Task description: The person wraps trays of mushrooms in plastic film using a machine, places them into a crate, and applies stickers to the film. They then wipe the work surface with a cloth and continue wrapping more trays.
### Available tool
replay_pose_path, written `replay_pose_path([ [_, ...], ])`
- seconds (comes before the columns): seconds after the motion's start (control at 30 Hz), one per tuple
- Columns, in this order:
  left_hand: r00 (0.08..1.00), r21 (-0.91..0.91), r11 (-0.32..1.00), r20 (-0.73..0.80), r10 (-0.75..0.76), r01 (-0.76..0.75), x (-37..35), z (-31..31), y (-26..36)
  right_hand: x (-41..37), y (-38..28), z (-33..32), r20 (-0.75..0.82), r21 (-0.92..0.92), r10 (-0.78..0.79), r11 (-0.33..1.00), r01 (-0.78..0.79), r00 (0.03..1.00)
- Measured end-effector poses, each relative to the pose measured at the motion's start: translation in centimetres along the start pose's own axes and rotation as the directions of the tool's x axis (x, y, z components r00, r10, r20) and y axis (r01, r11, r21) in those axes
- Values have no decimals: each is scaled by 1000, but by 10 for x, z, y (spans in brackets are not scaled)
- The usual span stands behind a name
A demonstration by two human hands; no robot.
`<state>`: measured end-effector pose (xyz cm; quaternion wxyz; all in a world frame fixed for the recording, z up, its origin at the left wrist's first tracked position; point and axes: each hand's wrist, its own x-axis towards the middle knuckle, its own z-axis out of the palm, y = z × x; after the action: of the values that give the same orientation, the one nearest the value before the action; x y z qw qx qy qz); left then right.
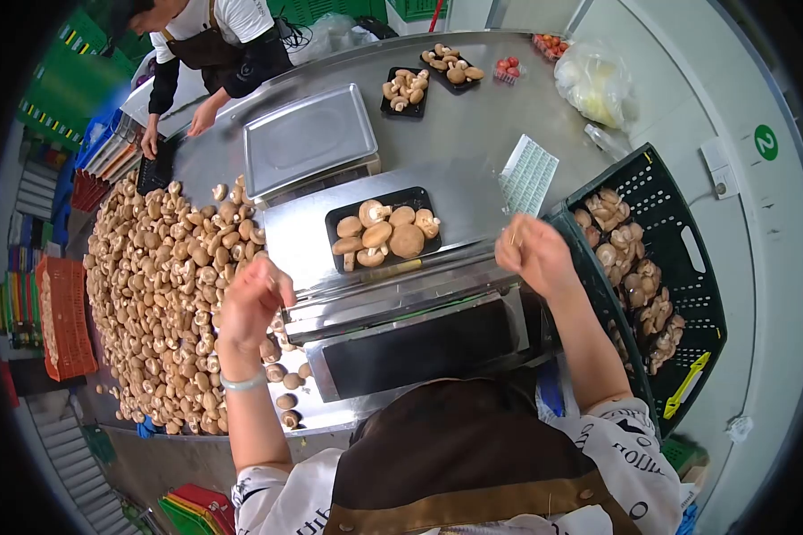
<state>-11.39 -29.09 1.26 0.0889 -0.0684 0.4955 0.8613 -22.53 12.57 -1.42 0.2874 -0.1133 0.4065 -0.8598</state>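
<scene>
My left hand is closed in a pinch at the left end of a metal wrapping machine, next to the mushroom heap. Opposite it, my right hand is also pinched closed, above the machine's right end. Whatever the fingers hold is too thin or hidden to make out. Between and beyond my hands, a black tray with several brown mushrooms rests on the machine's flat metal top. A dark plate lies on the near side of the machine, close to my apron.
Loose mushrooms are heaped at left. Behind the machine stands a metal-topped scale. Two filled trays sit at the back, near a label sheet. A dark green crate holds packed mushrooms at right. A co-worker's hands are at far left.
</scene>
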Motion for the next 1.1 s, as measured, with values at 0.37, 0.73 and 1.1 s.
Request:
replay_pose_path([
  [0.37, 936, 910, 414, -153, 318, 8, 149, -27, -108, 165, 101, -33, -4, -995, -158, 99, 11, 988],
  [0.73, 983, 764, 642, -158, 89, 65, 78, -10, -110, 87, 97, -23, 293, -929, -236, 159, 335, 926],
  [1.1, 922, 529, 793, -374, -103, 303, -20, 89, -42, 5, 32, 67, -168, -611, 181, 752, -247, 969],
])
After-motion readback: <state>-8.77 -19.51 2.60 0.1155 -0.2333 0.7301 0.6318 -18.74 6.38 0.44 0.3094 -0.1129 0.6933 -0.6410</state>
